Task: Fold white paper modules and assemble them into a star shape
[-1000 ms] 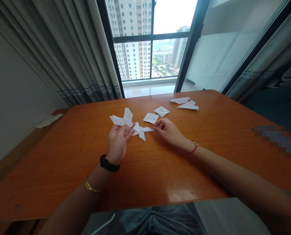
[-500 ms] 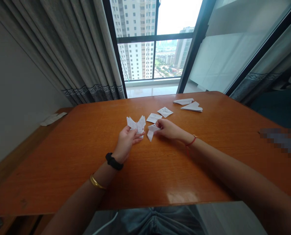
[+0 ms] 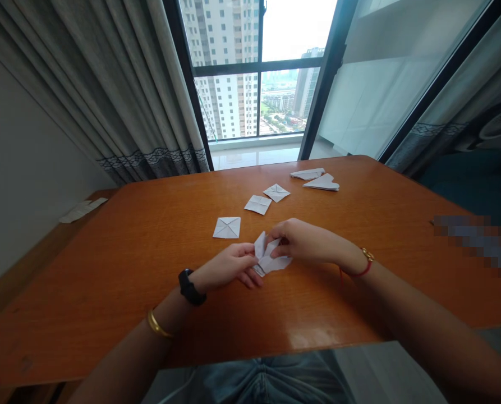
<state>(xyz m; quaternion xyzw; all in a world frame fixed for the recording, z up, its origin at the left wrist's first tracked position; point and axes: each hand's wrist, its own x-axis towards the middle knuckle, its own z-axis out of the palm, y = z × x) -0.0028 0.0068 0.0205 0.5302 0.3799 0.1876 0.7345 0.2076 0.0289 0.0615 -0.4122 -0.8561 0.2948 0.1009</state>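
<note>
Between both hands, low over the table, is a white folded paper with several flaps standing apart. My left hand pinches its left edge, thumb on top and fingers underneath. From the right and above, my right hand has its fingers closed on the upper flaps, hiding part of the paper. Just beyond my left hand a flat folded paper square with diagonal creases lies on the table.
Farther back on the wooden table lie another folded paper square and one more paper square. Two paper airplanes, a narrow one and a wider one, rest toward the far right. The table's front edge runs above my lap.
Each hand held a separate flapped paper before. Now both grip one paper, closer to me. A flat creased square lies where my left hand was. The camera view has shifted slightly.
</note>
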